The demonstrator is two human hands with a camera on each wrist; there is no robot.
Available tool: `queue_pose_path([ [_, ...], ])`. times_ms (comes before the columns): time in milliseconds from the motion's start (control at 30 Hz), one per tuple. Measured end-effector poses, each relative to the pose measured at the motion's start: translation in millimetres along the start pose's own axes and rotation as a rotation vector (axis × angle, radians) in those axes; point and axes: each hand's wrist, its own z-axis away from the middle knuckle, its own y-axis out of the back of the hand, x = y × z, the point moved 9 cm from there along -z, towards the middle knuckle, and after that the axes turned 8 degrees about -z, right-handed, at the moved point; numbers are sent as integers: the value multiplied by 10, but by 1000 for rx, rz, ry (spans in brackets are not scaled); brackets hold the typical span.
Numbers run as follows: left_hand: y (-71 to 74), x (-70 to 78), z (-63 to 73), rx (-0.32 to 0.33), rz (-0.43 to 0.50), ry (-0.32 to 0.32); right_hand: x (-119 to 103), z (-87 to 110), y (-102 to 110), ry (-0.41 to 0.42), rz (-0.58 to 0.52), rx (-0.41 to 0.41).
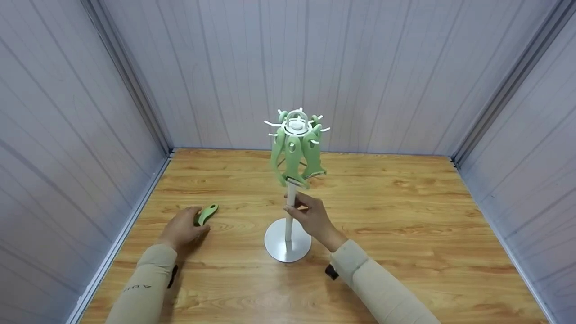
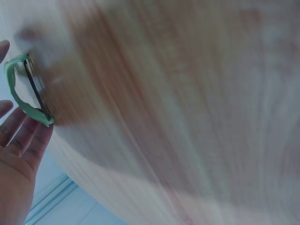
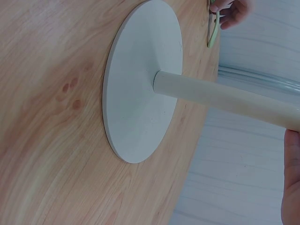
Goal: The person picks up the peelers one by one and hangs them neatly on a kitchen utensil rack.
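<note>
In the head view, a white stand [image 1: 288, 230] with a round base is on the wooden table. Several green peelers [image 1: 293, 155] hang by their handles from hooks around its top. My right hand [image 1: 315, 220] grips the pole below them with thumb and fingers; the right wrist view shows the base [image 3: 136, 108] and only part of that hand. To the left, another green peeler [image 1: 208, 213] lies on the table under my left hand [image 1: 182, 228]. In the left wrist view, nearly straight fingers touch one end of its head [image 2: 33, 112], with the thumb apart from it.
Pale ribbed panels [image 1: 283, 72] enclose the back and both sides of the wooden table [image 1: 405, 216]. Metal edging [image 1: 130, 225] runs along the table's left side. A small black object [image 1: 331, 272] shows by my right sleeve.
</note>
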Motion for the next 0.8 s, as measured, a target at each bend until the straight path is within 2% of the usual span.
queue_pose_path([
  [200,-13,0,-21,6,-42,-5,3,-8,-1,1,-8,2],
  [800,22,110,-28,37,-42,0,-20,-6,-6,18,-5,-13],
])
